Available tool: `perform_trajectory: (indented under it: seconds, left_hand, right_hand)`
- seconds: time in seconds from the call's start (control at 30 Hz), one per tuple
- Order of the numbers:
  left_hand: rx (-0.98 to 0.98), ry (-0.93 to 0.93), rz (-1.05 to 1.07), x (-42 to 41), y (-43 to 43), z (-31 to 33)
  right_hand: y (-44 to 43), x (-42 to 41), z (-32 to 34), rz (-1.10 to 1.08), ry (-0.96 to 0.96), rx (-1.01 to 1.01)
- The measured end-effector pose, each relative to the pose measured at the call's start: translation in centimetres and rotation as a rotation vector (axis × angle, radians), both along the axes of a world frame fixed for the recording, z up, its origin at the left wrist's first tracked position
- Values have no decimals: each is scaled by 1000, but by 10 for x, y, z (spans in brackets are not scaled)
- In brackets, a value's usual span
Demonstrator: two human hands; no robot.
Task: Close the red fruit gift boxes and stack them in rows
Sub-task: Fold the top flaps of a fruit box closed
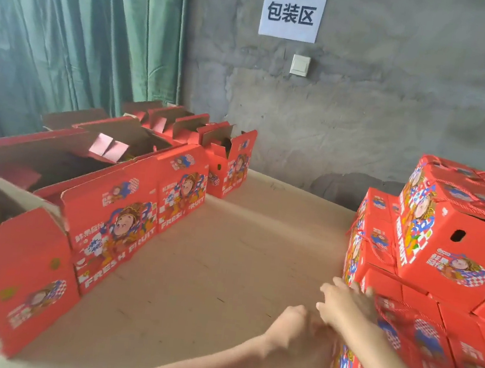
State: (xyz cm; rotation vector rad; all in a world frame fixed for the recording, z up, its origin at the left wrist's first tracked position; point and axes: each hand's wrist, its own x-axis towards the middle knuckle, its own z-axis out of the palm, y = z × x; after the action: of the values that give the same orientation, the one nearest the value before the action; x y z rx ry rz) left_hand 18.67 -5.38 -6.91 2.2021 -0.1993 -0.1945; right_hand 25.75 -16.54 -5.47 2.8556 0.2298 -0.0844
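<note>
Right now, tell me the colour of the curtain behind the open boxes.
The curtain is green, hanging in folds; the head view shows it best, at upper left.

At nine o'clock I see the open boxes (126,224) as red printed cardboard, faintly glossy outside, raw brown inside. The table sheet (241,260) looks matt brown paperboard. At twelve, the wall (396,111) is rough grey cement; at ten, the curtain (71,25) is green cloth.

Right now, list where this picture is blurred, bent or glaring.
Head view: motion blur smears the left hand, the right hand and the nearest open gift box at lower left; the wall sign reads sharp; wide-angle distortion slants the green curtain; light is soft and even, no glare.
</note>
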Motion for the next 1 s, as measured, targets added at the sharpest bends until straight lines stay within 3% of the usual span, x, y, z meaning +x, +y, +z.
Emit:
perform_trajectory:
  seconds: [0.07,0.17,0.37,0.53,0.63,0.8,0.9,1.0]
  left_hand:
    - [-20,-43,124,-3,48,3]
    - [-59,-75,343,-15,134,6]
    - [57,-254,720,-61,304,23]
    - [134,-458,831,-87,405,51]
    - [155,-512,833,-91,448,60]
    - [299,-443,690,-78,495,70]
    - [384,-313,575,-57,512,75]
    - [501,-182,372,-39,521,72]
  right_hand:
    - [37,-8,1,187,-62,276]
    - [105,-26,1,430,78,659]
    - [264,-55,-16,584,338,731]
    - [368,-67,-12,435,394,948]
    - [419,-62,-2,260,405,1078]
    - [472,-37,21,-50,505,1286]
    - [479,-18,36,-104,500,1185]
    - [476,-7,36,-41,414,960]
